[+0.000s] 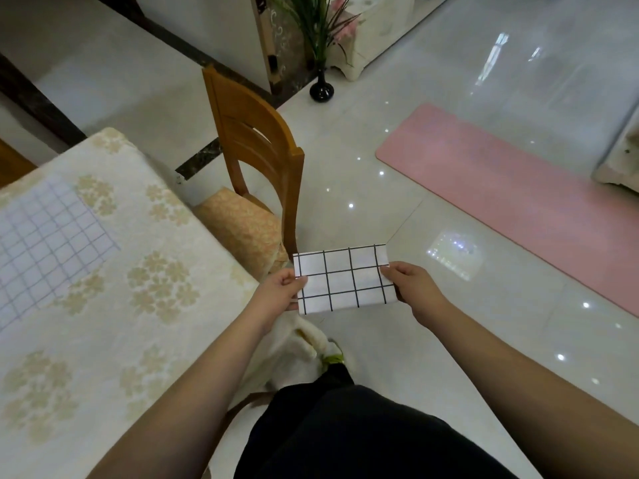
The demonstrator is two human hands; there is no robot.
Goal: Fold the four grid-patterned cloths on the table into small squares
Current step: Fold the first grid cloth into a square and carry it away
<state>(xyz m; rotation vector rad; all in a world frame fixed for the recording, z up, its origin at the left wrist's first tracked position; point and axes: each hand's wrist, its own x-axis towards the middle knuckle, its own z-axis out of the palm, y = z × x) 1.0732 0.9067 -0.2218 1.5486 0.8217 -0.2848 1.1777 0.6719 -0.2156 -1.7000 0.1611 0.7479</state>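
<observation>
A white cloth with a black grid, folded into a small rectangle, is held in the air over the floor, right of the table. My left hand pinches its left edge. My right hand pinches its right edge. A second grid-patterned cloth, pale with thin dark lines, lies spread flat on the table at the left edge of the view. No other grid cloths show.
The table carries a cream floral cover. A wooden chair with a patterned cushion stands beside the table's far corner. A pink mat lies on the glossy tiled floor at right. A black vase with plants stands at the back.
</observation>
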